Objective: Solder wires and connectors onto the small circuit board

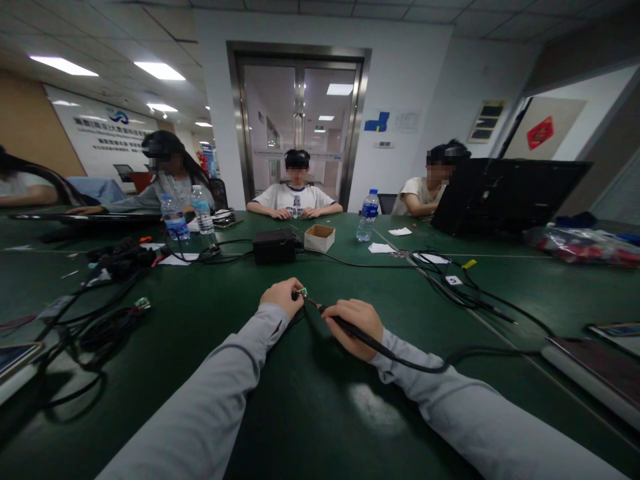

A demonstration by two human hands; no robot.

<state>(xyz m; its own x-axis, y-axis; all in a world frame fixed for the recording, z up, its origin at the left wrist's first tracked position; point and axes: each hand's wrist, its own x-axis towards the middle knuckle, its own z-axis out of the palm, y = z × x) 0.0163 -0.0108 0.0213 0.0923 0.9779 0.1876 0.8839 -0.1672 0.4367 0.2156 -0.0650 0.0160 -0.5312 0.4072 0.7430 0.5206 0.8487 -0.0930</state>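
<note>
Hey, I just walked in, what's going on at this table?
Someone in grey sleeves has a small green board in the grip of the left hand. The right hand holds a corded, pen-like tool, its tip right by the board; whether they touch is too small to tell. Beyond the hands stand a black box and a carton, with another person seated across.
</note>
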